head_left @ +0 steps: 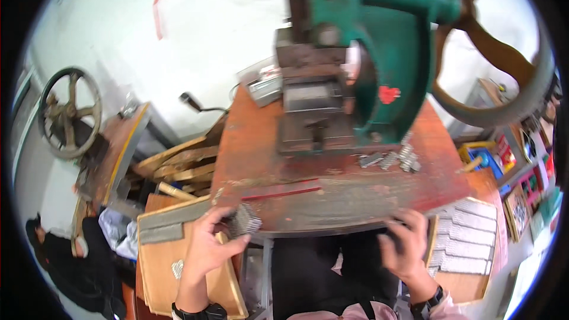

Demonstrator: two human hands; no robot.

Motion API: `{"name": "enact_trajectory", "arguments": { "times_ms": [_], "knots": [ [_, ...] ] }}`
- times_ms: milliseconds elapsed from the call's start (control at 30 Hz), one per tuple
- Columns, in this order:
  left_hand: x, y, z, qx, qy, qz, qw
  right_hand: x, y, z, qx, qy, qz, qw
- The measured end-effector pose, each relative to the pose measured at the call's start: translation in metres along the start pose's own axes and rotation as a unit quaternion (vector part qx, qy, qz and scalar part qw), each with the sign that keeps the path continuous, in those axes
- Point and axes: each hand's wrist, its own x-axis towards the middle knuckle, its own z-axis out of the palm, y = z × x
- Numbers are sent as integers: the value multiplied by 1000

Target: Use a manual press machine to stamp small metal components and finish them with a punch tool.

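Observation:
My left hand is closed around a short stack of small ribbed metal pieces at the front left edge of the worktable. At the front right edge, my right hand has its fingers bent but apart, and nothing shows between them. Beyond both hands stands a green hand-wheel press with a steel die block at its base. Several loose metal pieces lie by the press's foot. A thin dark red strip rests on the wooden worktable between my hands and the press.
Wooden trays flank my lap: the left tray and the right tray both hold rows of grey metal pieces. The press's big handwheel juts out at the right. Another handwheel and a person in black are at far left.

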Motion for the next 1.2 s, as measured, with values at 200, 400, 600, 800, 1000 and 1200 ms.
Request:
{"name": "enact_trajectory", "arguments": {
  "times_ms": [200,400,600,800,1000,1200],
  "knots": [
    [49,36,102,277,-105,268,917,56,1,22,137,-194,-17,971],
    [58,38,116,318,-203,208,902,70,27,31,166,-360,25,918],
    [40,29,117,263,-161,131,942,70,35,42,179,-265,-38,947],
    [41,16,118,205,-141,205,947,68,36,45,206,-294,-31,933],
    [61,25,109,59,-67,267,960,102,21,34,211,-175,-34,961],
    [153,44,107,-24,97,289,952,177,24,67,172,-47,49,983]
  ]
}}
